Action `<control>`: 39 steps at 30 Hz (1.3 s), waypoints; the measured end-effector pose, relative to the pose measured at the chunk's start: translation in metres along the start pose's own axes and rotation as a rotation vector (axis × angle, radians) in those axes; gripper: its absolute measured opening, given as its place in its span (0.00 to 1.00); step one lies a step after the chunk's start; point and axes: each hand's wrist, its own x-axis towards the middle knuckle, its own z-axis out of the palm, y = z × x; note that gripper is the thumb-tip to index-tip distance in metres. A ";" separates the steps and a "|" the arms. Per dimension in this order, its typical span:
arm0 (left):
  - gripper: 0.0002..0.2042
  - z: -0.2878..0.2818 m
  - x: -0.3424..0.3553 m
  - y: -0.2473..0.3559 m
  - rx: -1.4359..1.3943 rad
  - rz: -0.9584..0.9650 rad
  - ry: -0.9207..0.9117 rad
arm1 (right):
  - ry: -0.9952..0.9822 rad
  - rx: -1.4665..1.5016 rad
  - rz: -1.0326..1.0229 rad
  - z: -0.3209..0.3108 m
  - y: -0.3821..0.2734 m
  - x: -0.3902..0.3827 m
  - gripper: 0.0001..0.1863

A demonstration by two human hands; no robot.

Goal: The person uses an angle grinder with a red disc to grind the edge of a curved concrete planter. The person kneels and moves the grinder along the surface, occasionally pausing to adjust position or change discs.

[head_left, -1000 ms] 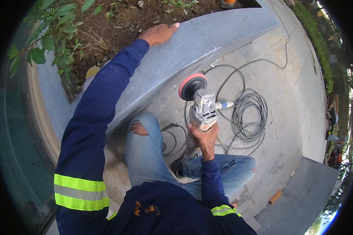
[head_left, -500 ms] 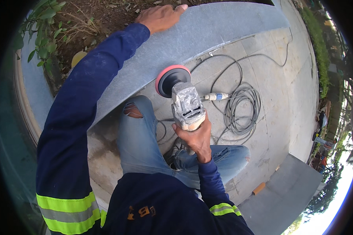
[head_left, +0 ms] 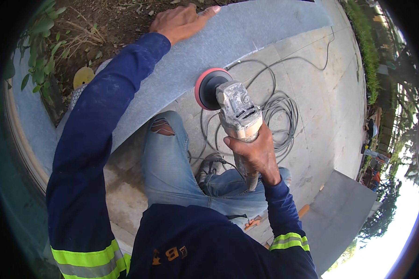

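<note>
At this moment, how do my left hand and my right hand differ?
The left hand rests on the grey ledge; the right hand grips the power tool. The left hand has its thumb toward the right; the right hand has its thumb toward the left. The left hand is farther forward than the right hand. Both are bare, below dark blue sleeves.

The head fisheye looks down at the nearby right hand point(head_left: 257, 151).

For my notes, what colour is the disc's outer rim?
The rim is pinkish red, clearest in head view.
</note>
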 end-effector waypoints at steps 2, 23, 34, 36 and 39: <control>0.45 0.015 0.005 -0.008 -0.008 0.046 0.018 | 0.054 -0.050 -0.045 -0.018 0.002 0.010 0.35; 0.50 0.022 0.005 -0.015 -0.048 0.054 0.090 | -0.043 -0.103 0.002 -0.042 -0.025 0.021 0.36; 0.50 0.019 0.007 -0.009 -0.009 0.025 0.071 | -0.044 -0.111 -0.102 -0.019 -0.007 0.007 0.40; 0.50 0.021 0.005 -0.011 -0.009 0.028 0.084 | -0.099 -0.169 -0.093 -0.015 -0.008 0.002 0.40; 0.51 0.020 0.003 -0.011 -0.004 0.034 0.109 | -0.071 -0.169 -0.095 -0.023 -0.004 0.007 0.40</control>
